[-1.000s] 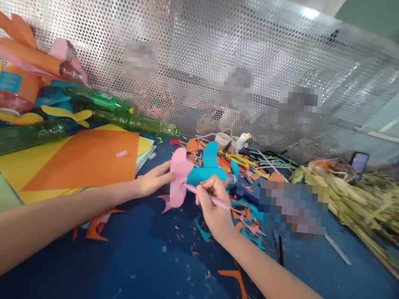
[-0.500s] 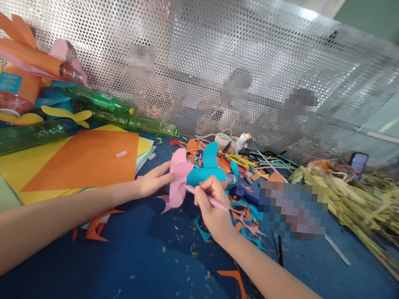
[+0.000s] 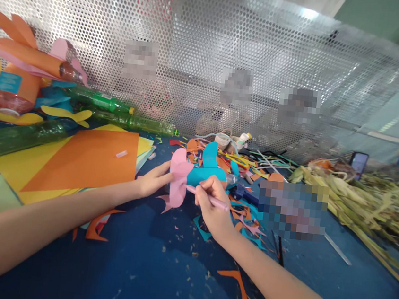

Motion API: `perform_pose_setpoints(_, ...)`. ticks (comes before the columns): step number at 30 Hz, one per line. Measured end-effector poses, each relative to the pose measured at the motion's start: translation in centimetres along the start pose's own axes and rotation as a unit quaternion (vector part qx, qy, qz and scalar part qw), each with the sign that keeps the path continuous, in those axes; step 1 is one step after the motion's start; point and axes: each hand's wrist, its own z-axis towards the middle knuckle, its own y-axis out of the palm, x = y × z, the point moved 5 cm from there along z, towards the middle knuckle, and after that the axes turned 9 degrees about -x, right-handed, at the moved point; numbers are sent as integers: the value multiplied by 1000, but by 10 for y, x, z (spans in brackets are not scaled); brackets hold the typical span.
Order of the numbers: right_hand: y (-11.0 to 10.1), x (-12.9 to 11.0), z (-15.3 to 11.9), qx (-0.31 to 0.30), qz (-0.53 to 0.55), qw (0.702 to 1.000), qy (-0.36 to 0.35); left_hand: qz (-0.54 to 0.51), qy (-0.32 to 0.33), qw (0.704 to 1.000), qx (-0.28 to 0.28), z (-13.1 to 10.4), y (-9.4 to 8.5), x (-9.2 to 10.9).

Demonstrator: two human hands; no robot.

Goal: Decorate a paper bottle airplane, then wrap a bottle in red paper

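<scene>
One head-worn camera — facing forward and down over the table [image 3: 137,271].

Pink pen [image 3: 218,203]: slim, tilted, tip at pink paper piece [image 3: 179,178]. Craft bottle [image 3: 204,175]: blue wrap w/ curved blue fin, approx. horiz., neck to R, prob. clear plastic; the curvy pink pc. at its L end.

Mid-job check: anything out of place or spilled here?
Yes: paper scraps lie strewn around the right hand, looking untidy, and a small pink piece, perhaps off the pen, sits alone on the orange sheet. No spill visible.
</scene>
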Motion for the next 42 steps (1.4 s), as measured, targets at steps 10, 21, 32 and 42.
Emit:
perform_pose_setpoints(10,-1,-1,1,14,-6,1000,5,0,-1,1000,3,0,0,-1)
perform_pose_setpoints(21,-3,-5,0,21,33,999,12,4,-3,1000,10,0,-1,-3)
perform_pose_setpoints(32,0,0,0,-4,32,999,15,8,-7,1000,14,-1,-1,2)
perform_pose_setpoints(42,0,0,0,-3,19,1000,15,11,-7,1000,10,-1,-1,1)
